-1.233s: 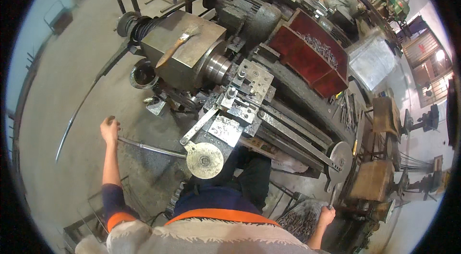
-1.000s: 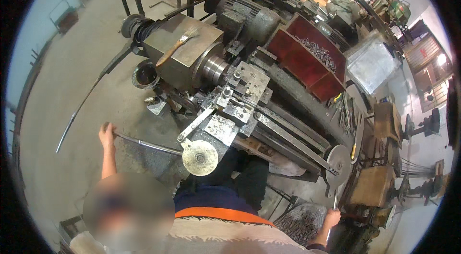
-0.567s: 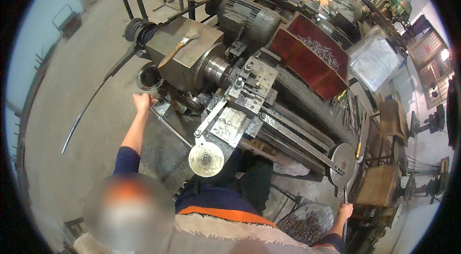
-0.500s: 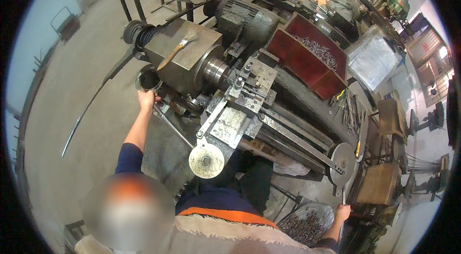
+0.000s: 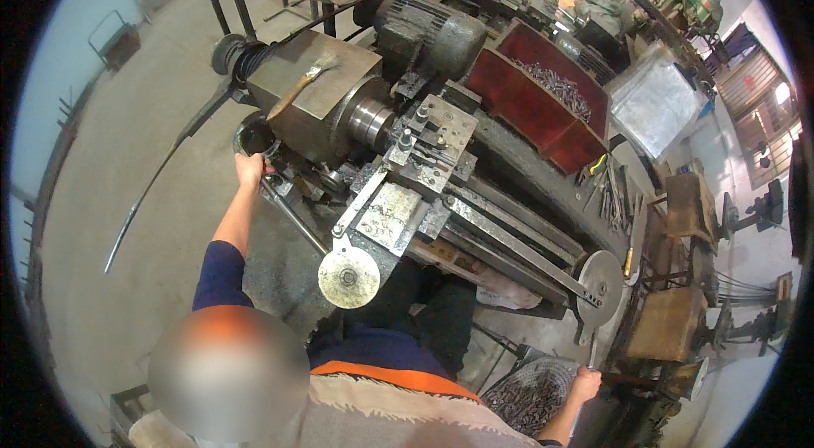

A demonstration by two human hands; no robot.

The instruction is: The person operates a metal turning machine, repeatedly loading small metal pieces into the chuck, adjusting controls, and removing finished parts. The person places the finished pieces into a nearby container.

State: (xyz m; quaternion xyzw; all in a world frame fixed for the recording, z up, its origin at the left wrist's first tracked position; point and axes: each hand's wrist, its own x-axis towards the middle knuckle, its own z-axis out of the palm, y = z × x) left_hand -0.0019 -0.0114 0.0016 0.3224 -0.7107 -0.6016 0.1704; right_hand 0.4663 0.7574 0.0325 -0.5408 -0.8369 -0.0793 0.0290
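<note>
Left lever (image 5: 297, 218), a metal bar on the near side of the headstock box (image 5: 329, 97), with the left hand (image 5: 251, 169) closed around its upper end.

Its lower end meets a pale round disc (image 5: 348, 277), also on the near side of the box. The right hand (image 5: 585, 384) is clamped on the right lever (image 5: 593, 348), well to the right of the box, below a larger grey disc (image 5: 599, 285). Just beyond the left hand, beside the box, sits a dark round cup (image 5: 256, 136); whether hand and cup touch cannot be told. A wooden-handled brush (image 5: 292, 98) lies on top of the box. To its right stand a dark motor (image 5: 429, 36) and, farther off, a red bin (image 5: 517, 105) holding small metal pieces (image 5: 563, 90). Near the right hand, well away from the box, lies a heap of dark pieces (image 5: 527, 397).
</note>
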